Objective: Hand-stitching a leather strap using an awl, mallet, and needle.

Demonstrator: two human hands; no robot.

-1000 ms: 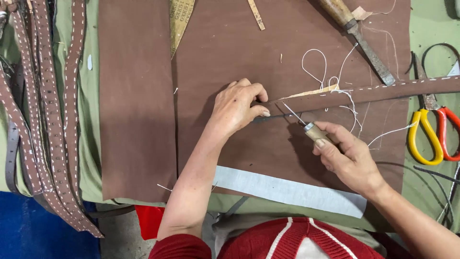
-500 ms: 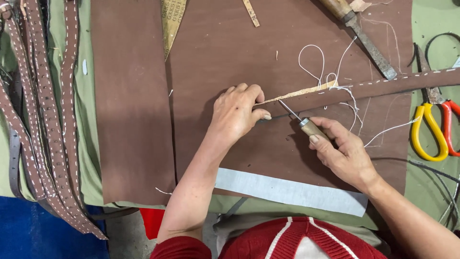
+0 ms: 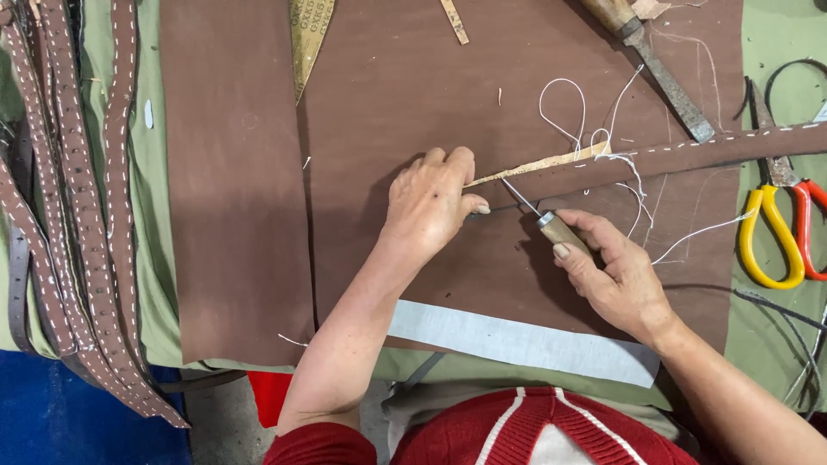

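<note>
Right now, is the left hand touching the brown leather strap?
Touching. The head view shows the left hand pressing its fingers onto the end of the brown leather strap, with no gap.

Brown stitched leather strap point(image 3: 672, 159) flat on board, wood-handled awl point(image 3: 551, 226) tilted w/ tip at its end.

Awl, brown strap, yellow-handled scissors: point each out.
awl point(image 3: 562, 231), head view, on its wooden handle in the right hand.
brown strap point(image 3: 689, 155), head view, on its stitched middle stretch.
yellow-handled scissors point(image 3: 762, 250), head view, on the yellow handle loop.
</note>
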